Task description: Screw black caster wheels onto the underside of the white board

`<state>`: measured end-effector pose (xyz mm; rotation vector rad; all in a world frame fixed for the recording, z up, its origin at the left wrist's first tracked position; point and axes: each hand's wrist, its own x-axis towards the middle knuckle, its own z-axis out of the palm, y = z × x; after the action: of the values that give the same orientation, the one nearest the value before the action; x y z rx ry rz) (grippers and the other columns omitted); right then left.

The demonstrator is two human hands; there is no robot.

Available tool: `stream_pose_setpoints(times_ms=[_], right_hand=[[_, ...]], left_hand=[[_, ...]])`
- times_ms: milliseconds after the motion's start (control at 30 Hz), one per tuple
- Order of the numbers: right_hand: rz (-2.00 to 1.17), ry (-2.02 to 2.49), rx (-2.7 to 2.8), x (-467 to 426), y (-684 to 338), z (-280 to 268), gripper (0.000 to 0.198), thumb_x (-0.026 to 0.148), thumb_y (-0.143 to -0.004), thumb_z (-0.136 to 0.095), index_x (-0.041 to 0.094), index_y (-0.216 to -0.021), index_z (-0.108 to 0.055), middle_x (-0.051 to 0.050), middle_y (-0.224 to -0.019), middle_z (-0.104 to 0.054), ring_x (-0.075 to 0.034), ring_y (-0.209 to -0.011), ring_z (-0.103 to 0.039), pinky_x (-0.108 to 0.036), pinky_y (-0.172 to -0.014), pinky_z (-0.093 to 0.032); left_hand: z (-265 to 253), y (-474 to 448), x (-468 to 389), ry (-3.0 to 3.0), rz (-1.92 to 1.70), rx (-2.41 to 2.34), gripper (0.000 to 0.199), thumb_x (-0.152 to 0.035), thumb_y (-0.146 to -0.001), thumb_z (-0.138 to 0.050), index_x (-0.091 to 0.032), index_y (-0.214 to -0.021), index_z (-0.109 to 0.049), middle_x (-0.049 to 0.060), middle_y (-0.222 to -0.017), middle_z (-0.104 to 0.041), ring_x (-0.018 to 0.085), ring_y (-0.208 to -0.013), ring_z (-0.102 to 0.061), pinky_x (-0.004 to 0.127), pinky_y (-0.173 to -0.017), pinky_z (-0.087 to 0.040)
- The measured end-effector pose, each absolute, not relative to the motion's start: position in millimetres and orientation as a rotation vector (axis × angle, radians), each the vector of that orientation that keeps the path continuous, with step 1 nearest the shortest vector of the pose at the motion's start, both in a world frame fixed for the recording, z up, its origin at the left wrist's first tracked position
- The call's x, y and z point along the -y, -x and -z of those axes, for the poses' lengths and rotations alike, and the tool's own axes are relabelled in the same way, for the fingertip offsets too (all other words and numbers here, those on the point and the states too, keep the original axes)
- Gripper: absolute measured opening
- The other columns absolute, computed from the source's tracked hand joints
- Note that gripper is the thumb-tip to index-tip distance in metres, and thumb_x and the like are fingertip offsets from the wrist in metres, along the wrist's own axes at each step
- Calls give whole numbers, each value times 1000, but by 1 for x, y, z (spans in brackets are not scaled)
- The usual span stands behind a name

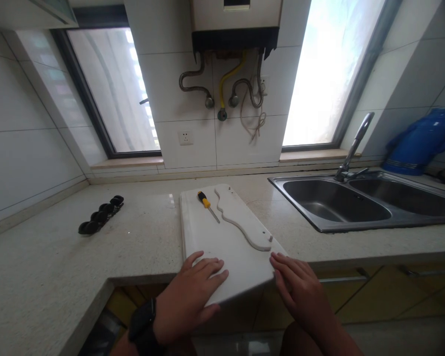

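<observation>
The white panel lies under the spread, empty fingers of the left hand and against the loosely extended, empty ones of the right hand, its grey strip stretching away leftward from beyond the nearer right fingers.

White panel (smooth), lying flat, jutting past counter.

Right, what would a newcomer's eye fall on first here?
Probably the white panel jutting past the edge of the counter, left hand on top and right hand at its right edge. Next, the screwdriver and wavy strip lying on it, then the bright blue container beyond the sink, back right.
</observation>
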<state>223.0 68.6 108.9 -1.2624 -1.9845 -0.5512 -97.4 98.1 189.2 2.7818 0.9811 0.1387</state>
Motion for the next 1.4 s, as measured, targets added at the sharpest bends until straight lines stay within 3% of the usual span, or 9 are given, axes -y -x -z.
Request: stream_pose_setpoints(times_ms=[233, 367, 633, 767, 867, 967, 1167, 1267, 1400], right_hand=[[449, 1110, 2034, -39, -175, -123, 39, 6, -89, -56, 19, -124, -66, -5, -118, -77, -21, -101, -69, -39, -85, -52], [391, 1075, 1979, -35, -138, -130, 40, 5, -87, -53, 18, -122, -68, -4, -116, -78, -21, -94, -68, -38, -82, -50], [450, 1222, 1890, -44, -67, -118, 36, 21, -81, -60, 10, -113, -73, -12, -112, -79, -27, -86, -67, -45, -83, -49], [446, 1246, 1924, -44, -60, -122, 38, 22, -78, -65, 8, -113, -73, -14, -113, -78, -28, -84, -67, -44, -78, -51], [255, 1164, 1943, -40, -74, -136, 28, 16, -80, -61, 17, -105, -74, -7, -104, -79, -23, -80, -68, -40, -76, -54], [-51, 1088, 1856, -41, -103, -153, 24, 11, -89, -50, 23, -94, -70, -1, -82, -75, -16, -72, -69, -29, -67, -54], [63, 1345, 1751, -96, -177, -162, 29, 24, -96, -50, 21, -115, -71, -11, -121, -74, -26, -113, -69, -45, -98, -57], [9, 1504, 1936, -138, -199, -153, 45, 33, -99, -49, 14, -138, -62, -16, -151, -57, -29, -140, -54, -52, -115, -46], [-57, 1555, 2156, -175, -206, -141, 64, 48, -103, -45, 5, -150, -49, -22, -159, -44, -33, -151, -37, -55, -124, -33]], left_hand=[[-195, 163, -143, -2706, -17, -908, 63, -41, -95, -67, -42, -154, -44, -2, -158, -50, 31, -155, -29, 67, -126, -2], [-190, 193, -165, -2706, -36, -1041, 55, -44, -94, -70, -45, -146, -54, -2, -150, -59, 33, -156, -28, 71, -124, 4], [-182, 217, -182, -2784, -255, -1418, 43, -24, -82, -79, -35, -123, -73, 2, -133, -73, 35, -143, -50, 71, -123, -10], [-186, 178, -156, -2853, -377, -1370, 57, -16, -84, -66, -34, -138, -64, 2, -146, -63, 30, -142, -51, 58, -123, -28], [-177, 137, -141, -2798, -543, -1365, 51, -30, -99, -52, -23, -150, -52, 9, -160, -48, 26, -148, -44, 49, -122, -37], [-155, 108, -137, -2676, -502, -1491, 65, -47, -106, -40, -8, -157, -38, 19, -165, -35, 30, -153, -34, 50, -123, -35], [-130, 95, -136, -2683, -435, -1627, 75, -64, -104, -33, -11, -157, -41, 18, -165, -35, 34, -155, -30, 57, -127, -25], [-133, 96, -134, -2681, -430, -1625, 76, -64, -103, -33, -12, -158, -41, 17, -165, -35, 34, -154, -32, 57, -126, -26], [-136, 96, -133, -2700, -434, -1616, 72, -64, -104, -33, -18, -158, -41, 14, -164, -39, 33, -152, -37, 58, -125, -25]])
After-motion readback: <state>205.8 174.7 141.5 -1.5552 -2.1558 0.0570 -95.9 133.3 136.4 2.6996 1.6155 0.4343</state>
